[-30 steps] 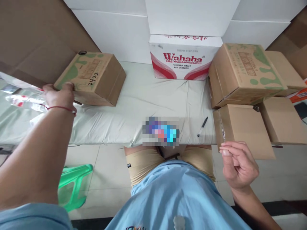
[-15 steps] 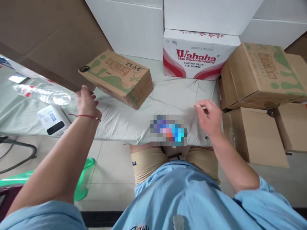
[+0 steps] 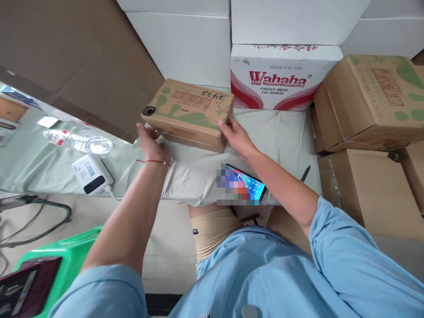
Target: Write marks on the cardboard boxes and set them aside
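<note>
A closed brown carton (image 3: 188,110) with green print and "2422" written on top rests on the cloth-covered table (image 3: 185,176). At its left front corner is my left hand (image 3: 150,143), with a red string on the wrist and the fingers reaching along the carton's side. My right hand (image 3: 236,137) grips the carton's right end, thumb near the top edge and fingers behind. Between my forearms, near the table's front edge, lies a lit phone (image 3: 247,183), partly blurred out.
A white Wahaha box (image 3: 281,84) stands behind. Brown cartons (image 3: 374,110) are stacked at the right. On the left are a tall brown panel (image 3: 82,57), a plastic bottle (image 3: 77,141) and a white power bank (image 3: 92,174). A pen (image 3: 305,173) lies by my right forearm.
My right hand has moved left from the bare cloth onto the carton's right end. My left hand has come up to the carton's left side. The carton has turned and sits squarer to me.
</note>
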Tool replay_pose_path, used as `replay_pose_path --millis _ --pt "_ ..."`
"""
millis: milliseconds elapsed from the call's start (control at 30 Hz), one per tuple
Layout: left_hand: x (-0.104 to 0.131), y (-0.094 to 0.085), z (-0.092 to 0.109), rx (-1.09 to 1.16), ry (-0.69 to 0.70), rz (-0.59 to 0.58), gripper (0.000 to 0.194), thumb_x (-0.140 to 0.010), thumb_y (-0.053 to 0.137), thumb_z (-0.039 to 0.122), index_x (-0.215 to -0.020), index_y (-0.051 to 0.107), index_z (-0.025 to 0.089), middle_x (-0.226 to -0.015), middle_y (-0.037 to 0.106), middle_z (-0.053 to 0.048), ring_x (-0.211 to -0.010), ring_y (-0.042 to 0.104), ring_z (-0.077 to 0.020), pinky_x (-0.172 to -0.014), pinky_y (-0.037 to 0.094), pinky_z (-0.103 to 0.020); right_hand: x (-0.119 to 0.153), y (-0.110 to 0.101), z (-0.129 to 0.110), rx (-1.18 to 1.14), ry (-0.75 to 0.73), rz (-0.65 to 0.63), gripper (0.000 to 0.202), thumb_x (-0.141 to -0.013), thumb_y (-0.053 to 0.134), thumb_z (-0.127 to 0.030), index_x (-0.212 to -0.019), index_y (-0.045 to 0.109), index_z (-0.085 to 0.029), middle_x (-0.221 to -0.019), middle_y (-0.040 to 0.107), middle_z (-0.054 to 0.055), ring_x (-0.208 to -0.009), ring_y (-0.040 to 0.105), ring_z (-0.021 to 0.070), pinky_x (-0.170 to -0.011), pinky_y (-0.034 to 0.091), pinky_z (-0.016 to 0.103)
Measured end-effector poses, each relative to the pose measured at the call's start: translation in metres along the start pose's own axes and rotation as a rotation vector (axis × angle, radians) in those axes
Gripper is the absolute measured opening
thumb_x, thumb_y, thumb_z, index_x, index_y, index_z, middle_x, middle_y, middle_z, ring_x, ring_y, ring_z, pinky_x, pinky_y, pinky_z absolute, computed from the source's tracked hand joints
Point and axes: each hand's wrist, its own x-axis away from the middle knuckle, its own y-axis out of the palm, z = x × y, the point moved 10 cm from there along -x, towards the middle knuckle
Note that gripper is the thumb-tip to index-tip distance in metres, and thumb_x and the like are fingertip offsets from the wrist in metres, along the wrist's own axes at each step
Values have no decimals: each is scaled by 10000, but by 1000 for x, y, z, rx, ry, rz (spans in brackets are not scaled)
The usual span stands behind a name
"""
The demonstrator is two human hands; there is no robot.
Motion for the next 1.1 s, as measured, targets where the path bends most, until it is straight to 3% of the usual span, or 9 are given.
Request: replay_pose_path --millis 100,233,300,400,600,700,867,967,1100 --pt "61 13 -2 82 -23 23 660 -878 562 902 -1003 506 256 -1211 636 -53 -1203 564 -227 -778 533 -306 33 -51 -6 -28 25 143 834 -771 727 -927 -1207 746 -216 -1323 802 97 -1324 690 326 -1237 487 502" --pt "138 63 3 363 -86 -255 520 -855 762 769 -1068 669 304 -1295 678 -58 -1230 620 -255 -782 609 -301 90 -124 -9 -91 68 325 615 -833 809 -759 -1174 782 -249 -1277 820 53 -1327 701 292 -1190 543 458" --pt "162 79 3 406 -127 -330 467 -821 837 667 -1088 714 305 -1266 693 -64 -1215 638 -259 -798 626 -305 116 -153 -6 -115 84 412 561 -813 839 -730 -1121 801 -263 -1225 830 41 -1271 727 276 -1088 609 419" --pt "181 92 3 389 -134 -348 436 -799 863 532 -1152 742 306 -1270 694 -61 -1205 649 -262 -848 633 -336 146 -182 5 -155 131 526 557 -803 844 -735 -1090 810 -259 -1182 833 49 -1130 765 255 -831 668 351" --pt "223 97 47 162 162 -335 391 -934 763 389 -1318 701 341 -1395 665 -55 -1391 590 -293 -1224 487 -471 173 -204 26 -268 159 634 511 -838 830 -699 -1089 789 -256 -1175 827 54 -1041 777 243 -670 654 314" --pt "242 98 67 152 194 -383 428 -953 754 377 -1375 682 376 -1447 602 -59 -1415 581 -297 -1201 520 -456 178 -213 33 -338 163 665 505 -785 877 -675 -1048 785 -253 -1135 827 52 -988 779 247 -642 656 329" --pt "255 100 85 96 243 -467 569 -918 760 318 -1469 651 405 -1518 484 -74 -1515 482 -336 -1172 562 -486 179 -222 39 -309 170 584 450 -855 824 -642 -1071 779 -250 -1170 831 97 -978 803 258 -661 666 360" --pt "255 101 85 105 252 -470 581 -911 748 277 -1466 654 422 -1532 485 -67 -1552 446 -341 -1200 545 -509 181 -221 35 -298 137 538 495 -842 817 -689 -1084 780 -259 -1149 836 86 -1003 811 279 -725 694 411" --pt "260 98 90 132 280 -412 519 -917 734 247 -1407 699 413 -1486 544 -66 -1531 485 -338 -1164 564 -482 189 -220 30 -317 91 575 567 -751 871 -743 -1037 779 -262 -1083 838 70 -989 810 301 -747 707 456"
